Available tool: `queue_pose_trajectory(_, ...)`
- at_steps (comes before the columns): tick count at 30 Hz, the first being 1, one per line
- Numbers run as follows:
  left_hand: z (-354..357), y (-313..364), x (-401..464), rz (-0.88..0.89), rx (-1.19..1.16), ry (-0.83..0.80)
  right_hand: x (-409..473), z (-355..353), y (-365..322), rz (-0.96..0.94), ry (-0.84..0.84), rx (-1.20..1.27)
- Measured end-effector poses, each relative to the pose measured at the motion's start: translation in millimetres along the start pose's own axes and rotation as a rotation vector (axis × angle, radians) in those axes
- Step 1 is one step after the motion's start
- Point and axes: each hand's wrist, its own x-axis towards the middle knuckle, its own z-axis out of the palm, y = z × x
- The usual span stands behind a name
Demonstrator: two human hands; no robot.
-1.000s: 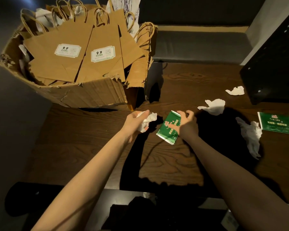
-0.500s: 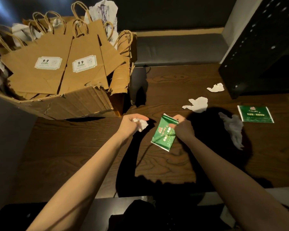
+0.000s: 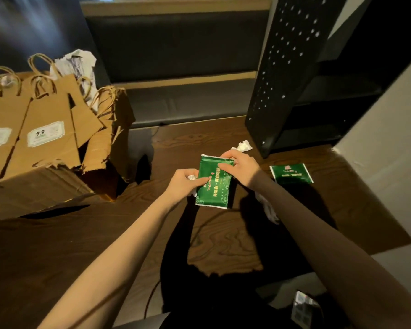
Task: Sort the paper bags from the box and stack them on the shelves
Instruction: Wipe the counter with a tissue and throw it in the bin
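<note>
A green packet [image 3: 215, 186] with gold print is held upright above the dark wooden table [image 3: 81, 245] by both hands. My right hand [image 3: 241, 168] grips its top edge, thumb on the front. My left hand [image 3: 185, 181] pinches the packet's left side and also holds a crumpled white tissue [image 3: 191, 178] in its palm. At the left a torn cardboard box [image 3: 40, 186] holds several brown paper bags [image 3: 48, 141] with twisted handles and white "9.9" labels. The black perforated shelf unit [image 3: 285, 74] stands at the back right.
A second green packet [image 3: 291, 173] lies flat on the table right of my hands. Crumpled white tissues lie near the shelf's foot [image 3: 243, 146] and under my right forearm [image 3: 269, 210]. A grey cushioned bench [image 3: 188, 103] runs behind the table. A pale wall panel [image 3: 389, 162] stands at the right.
The view swung right and up toward the shelf. My right hand lifted the green packet and turned it upright, and my left hand, still holding the tissue, came over and took its left side.
</note>
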Motion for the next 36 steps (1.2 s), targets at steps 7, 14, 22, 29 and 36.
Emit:
queue_pose_trajectory(7, 38, 3, 23, -0.042, -0.097, 0.195, -12, -38, 110, 0.22, 0.069, -0.348)
queue_pose_trajectory(14, 63, -6, 30, -0.085, -0.138, 0.263, -22, -17, 160, 0.264, -0.15, -0.479)
queue_pose_trajectory(22, 50, -13, 27, -0.111, -0.133, 0.369, -3, -11, 149, 0.135, 0.082, -0.411)
queue_pose_trajectory(29, 31, -21, 21, -0.14, -0.159, 0.475, 50, 16, 103, -0.177, -0.138, -0.562)
queue_pose_trajectory(36, 26, -28, 23, -0.19, -0.206, 0.516, 79, 53, 102, -0.197, -0.382, -0.677)
